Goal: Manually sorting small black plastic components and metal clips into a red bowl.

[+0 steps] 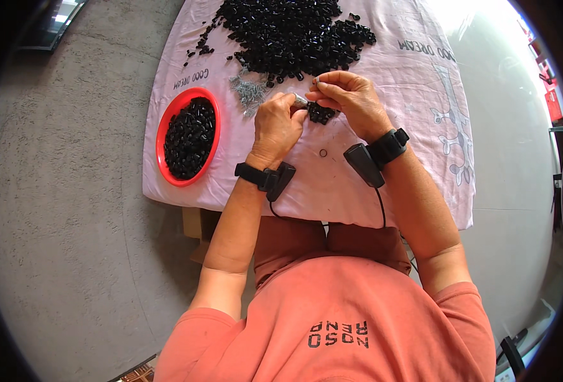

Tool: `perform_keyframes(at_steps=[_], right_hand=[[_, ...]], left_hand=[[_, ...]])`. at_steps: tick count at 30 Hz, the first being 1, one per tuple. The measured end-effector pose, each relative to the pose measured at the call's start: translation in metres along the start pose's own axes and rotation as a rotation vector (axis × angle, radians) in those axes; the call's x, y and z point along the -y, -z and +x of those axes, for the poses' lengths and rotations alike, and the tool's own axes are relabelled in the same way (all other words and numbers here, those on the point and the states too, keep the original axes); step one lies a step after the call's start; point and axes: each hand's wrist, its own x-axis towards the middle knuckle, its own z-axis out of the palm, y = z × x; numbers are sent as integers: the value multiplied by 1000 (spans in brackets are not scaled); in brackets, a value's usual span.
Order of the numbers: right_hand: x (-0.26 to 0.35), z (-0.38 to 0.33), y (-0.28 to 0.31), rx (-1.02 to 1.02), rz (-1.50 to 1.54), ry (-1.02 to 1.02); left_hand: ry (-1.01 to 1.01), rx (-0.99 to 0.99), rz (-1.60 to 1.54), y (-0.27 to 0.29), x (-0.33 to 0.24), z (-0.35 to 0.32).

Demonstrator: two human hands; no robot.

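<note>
My left hand (278, 125) is closed, its thumb and fingers pinched around a small silver-grey cylinder (300, 100). To its right, my right hand (356, 104) holds a tiny shiny metal piece (316, 81) between thumb and forefinger; its exact kind is too small to make out. Between and just below the fingertips lies a small heap of black plastic pieces (321, 114). A loose pile of thin silver pins or screws (249, 93) rests beyond my left hand. Nearer to me, a small dark ring (323, 153) lies on the pink cloth (307, 184).
At the far side spreads a large mound of black plastic pieces (288, 38). A red oval bowl (215, 143) filled with similar pieces stands at the left table edge. Black wrist devices (363, 163) with cables hang from both my wrists.
</note>
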Motion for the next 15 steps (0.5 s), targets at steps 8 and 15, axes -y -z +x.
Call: perform_keyframes(at_steps=[8,15], right_hand=[[2,-2,2,12,-49,-11],[7,2,15,-60,-55,48]], left_hand=[[-1,-13,-38,2,2,1],[-75,-65,-56,0,-4,13]])
